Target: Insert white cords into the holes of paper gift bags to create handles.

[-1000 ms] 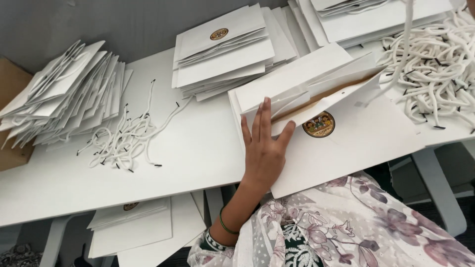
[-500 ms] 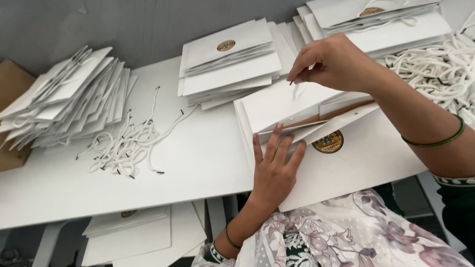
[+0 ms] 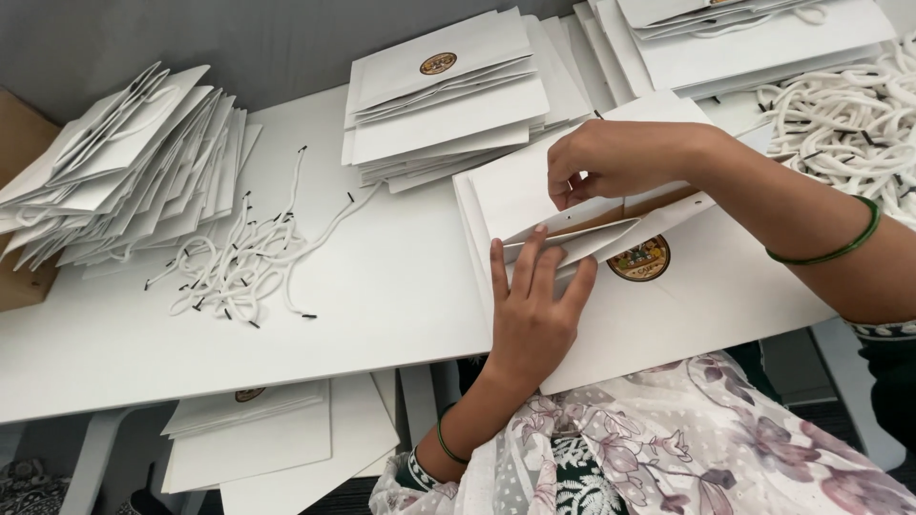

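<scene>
A flat white paper bag (image 3: pixel 725 305) with a round gold seal (image 3: pixel 638 258) lies at the table's front edge, its mouth partly spread. My left hand (image 3: pixel 534 315) lies flat on the bag's near flap, fingers apart, pressing it down. My right hand (image 3: pixel 611 157) reaches over from the right and pinches the far upper flap at its folded rim; whether a cord is between the fingers cannot be seen. Both wrists wear green bangles.
A stack of white bags (image 3: pixel 448 95) sits behind, another stack (image 3: pixel 754 38) at the back right, a fanned pile (image 3: pixel 124 172) at left. Loose white cords (image 3: pixel 239 262) lie left of centre, a heap of cords (image 3: pixel 849 124) at right. More bags (image 3: pixel 267 439) lie under the table (image 3: pixel 191 353).
My right hand came in from the right and settled on the bag's upper flap. My left hand stayed flat on the bag, shifting slightly.
</scene>
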